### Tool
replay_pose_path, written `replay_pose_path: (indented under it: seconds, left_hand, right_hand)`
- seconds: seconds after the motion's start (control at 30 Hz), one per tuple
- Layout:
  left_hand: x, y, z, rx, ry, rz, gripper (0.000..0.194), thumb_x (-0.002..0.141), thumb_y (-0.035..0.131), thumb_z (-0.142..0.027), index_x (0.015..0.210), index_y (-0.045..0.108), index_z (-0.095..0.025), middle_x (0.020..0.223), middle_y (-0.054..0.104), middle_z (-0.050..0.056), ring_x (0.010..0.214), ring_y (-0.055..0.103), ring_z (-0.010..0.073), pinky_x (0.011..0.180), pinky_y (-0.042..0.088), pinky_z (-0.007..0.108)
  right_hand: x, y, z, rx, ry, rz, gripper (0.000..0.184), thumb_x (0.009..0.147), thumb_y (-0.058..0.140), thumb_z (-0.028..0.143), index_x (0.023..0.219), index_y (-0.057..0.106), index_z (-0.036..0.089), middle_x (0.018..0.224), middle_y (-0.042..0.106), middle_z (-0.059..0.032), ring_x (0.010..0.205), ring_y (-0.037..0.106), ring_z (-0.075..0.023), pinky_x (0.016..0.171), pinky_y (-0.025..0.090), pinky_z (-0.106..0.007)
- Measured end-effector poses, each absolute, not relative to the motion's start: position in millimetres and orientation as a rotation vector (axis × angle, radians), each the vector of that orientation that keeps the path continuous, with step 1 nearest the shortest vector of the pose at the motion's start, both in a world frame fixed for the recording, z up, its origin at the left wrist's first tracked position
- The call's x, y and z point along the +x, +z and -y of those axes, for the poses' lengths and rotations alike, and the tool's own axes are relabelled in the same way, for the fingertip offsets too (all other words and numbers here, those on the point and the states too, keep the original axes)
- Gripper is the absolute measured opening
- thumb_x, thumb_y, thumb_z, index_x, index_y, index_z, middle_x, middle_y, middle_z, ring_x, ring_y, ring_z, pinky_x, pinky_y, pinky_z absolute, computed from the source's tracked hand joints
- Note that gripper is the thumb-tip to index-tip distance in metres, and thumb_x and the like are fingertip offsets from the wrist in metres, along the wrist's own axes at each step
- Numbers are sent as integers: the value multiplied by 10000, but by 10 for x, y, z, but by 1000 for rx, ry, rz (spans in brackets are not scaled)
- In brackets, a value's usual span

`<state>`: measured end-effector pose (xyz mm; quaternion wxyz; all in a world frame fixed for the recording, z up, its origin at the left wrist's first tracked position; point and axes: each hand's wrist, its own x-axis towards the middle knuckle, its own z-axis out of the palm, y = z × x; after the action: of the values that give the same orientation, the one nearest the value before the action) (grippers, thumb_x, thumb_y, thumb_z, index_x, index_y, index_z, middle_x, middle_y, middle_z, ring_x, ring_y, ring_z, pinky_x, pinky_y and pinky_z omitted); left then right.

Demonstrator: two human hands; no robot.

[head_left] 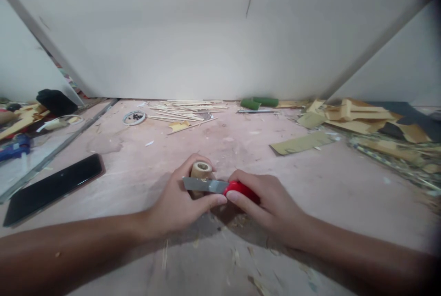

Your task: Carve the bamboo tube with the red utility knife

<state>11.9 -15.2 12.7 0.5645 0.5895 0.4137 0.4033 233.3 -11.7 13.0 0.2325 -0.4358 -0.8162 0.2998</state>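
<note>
My left hand [179, 202] is wrapped round a short tan bamboo tube [201, 169] that stands upright on the pinkish board [144, 167], hollow end up. My right hand [272, 204] grips the red handle [241, 190] of a knife. Its grey blade [203, 185] lies level across the near side of the tube, pointing left. My left thumb presses on the blade near the handle. Shavings lie on the board just below both hands.
A black phone [55, 188] lies at the left. Thin bamboo sticks [188, 110] and a small round lid [134, 117] lie at the back, with two green rolls [258, 102]. Cardboard scraps [358, 119] pile up at the right. A white wall stands behind.
</note>
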Motion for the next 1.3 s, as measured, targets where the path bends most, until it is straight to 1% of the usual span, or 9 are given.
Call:
replay_pose_path:
  seconds: [0.07,0.17,0.27,0.43,0.6,0.77,1.0,1.13,1.3]
  left_hand:
    - [112,123,153,1422,977,-958,430,773,886,-249,1040,549,-243,861,625,-59,642,600,89,597,480,202]
    - [104,118,149,1470,986,-966,437,751,905,-230,1016,558,-235,845,612,-60,718,582,96,643,462,189]
    - [102,118,143,1475,948,-997,447,738,916,-268,986,546,-229,788,584,-72,687,538,99,615,428,192]
    - [115,136,136,1462,915,-1117,466,699,937,-303,819,497,-206,670,509,-95,632,456,90,573,361,188]
    - [134,136,139,1335,934,-1145,447,674,933,-240,774,499,-197,664,536,-92,643,476,90,563,350,178]
    - [172,115,133,1225,938,-1167,473,628,956,-232,739,498,-191,645,539,-87,626,477,87,544,355,177]
    - [231,122,118,1150,911,-1171,479,622,949,-181,753,489,-203,637,565,-87,623,514,96,548,392,184]
    - [231,140,110,1226,896,-1154,472,640,951,-230,783,502,-208,662,572,-83,639,514,108,567,404,200]
    - [167,162,116,1372,883,-1071,433,724,912,-259,918,526,-224,713,554,-87,658,500,108,603,395,208]
  right_hand:
    - [2337,139,119,-1193,816,2255,373,1056,503,494,848,616,206,710,663,5,625,580,-153,609,345,-267]
    - [2344,146,112,-1170,819,2276,373,1054,508,491,839,615,206,691,651,9,611,573,-148,600,336,-264]
    - [2352,137,99,-1153,812,2296,378,1055,508,486,824,609,204,696,648,8,613,572,-146,596,331,-261]
    - [2349,107,98,-1152,784,2292,356,1054,529,471,824,612,212,696,658,20,613,574,-136,600,336,-249]
    - [2325,86,133,-1236,749,2243,334,1040,568,472,828,644,226,706,680,28,623,586,-137,604,346,-245]
    - [2320,79,145,-1271,729,2237,308,1031,591,468,845,670,235,723,703,29,630,601,-142,607,352,-251]
    - [2351,93,135,-1272,806,2201,260,1028,610,439,870,694,250,763,736,38,658,637,-142,616,380,-248]
    - [2380,99,133,-1244,815,2238,258,1044,574,430,896,670,242,790,738,20,685,643,-156,631,388,-260]
    - [2398,120,149,-1212,838,2242,262,1068,512,427,941,634,232,804,719,-1,702,632,-171,646,387,-273]
